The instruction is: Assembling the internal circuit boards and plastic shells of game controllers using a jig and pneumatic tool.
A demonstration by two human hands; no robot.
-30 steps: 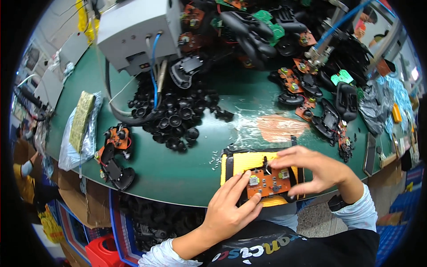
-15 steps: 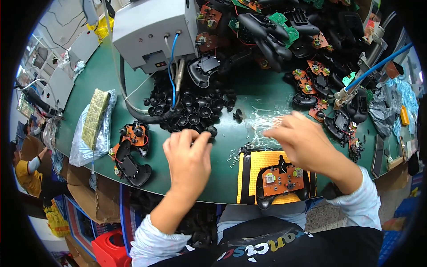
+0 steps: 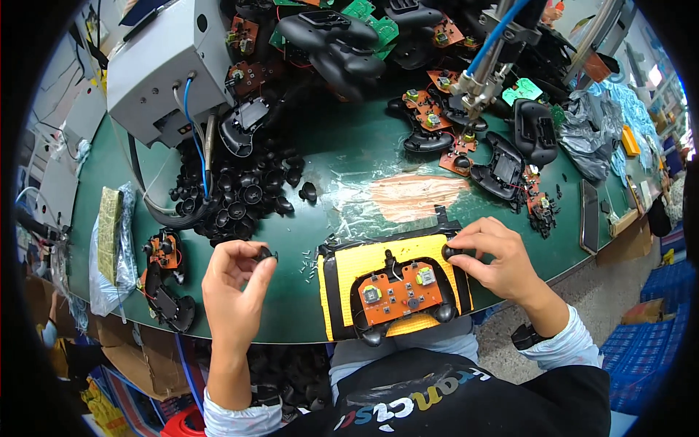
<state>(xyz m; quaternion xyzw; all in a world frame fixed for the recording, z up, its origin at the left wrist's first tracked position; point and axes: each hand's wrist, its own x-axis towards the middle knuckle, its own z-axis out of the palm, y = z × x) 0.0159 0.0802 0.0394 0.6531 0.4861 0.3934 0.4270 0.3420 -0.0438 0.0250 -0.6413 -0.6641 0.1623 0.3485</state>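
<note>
My left hand point(image 3: 234, 288) is raised over the green table, thumb and fingers closed on a small black joystick cap point(image 3: 265, 253). My right hand point(image 3: 496, 256) pinches another black joystick cap point(image 3: 449, 252) by the upper right corner of the yellow mat point(image 3: 336, 291). On that mat, between my hands, lies an open black game controller shell point(image 3: 445, 313). Its orange circuit board point(image 3: 397, 300) faces up and carries two joystick modules, at left point(image 3: 372, 293) and right point(image 3: 425, 276), both without caps.
Black joystick caps point(image 3: 237, 207) are heaped below a grey machine point(image 3: 171, 69) with a blue hose. Open controllers lie at the left point(image 3: 171, 306) and right point(image 3: 502, 167), with more piled behind. A metal fixture point(image 3: 477, 91) stands at the back right. Small pins point(image 3: 309, 268) lie beside the mat.
My left hand has come away from the cap heap with a cap. My right hand has moved from the clear strips to the mat's corner, now showing a cap. The view has shifted rightward.
</note>
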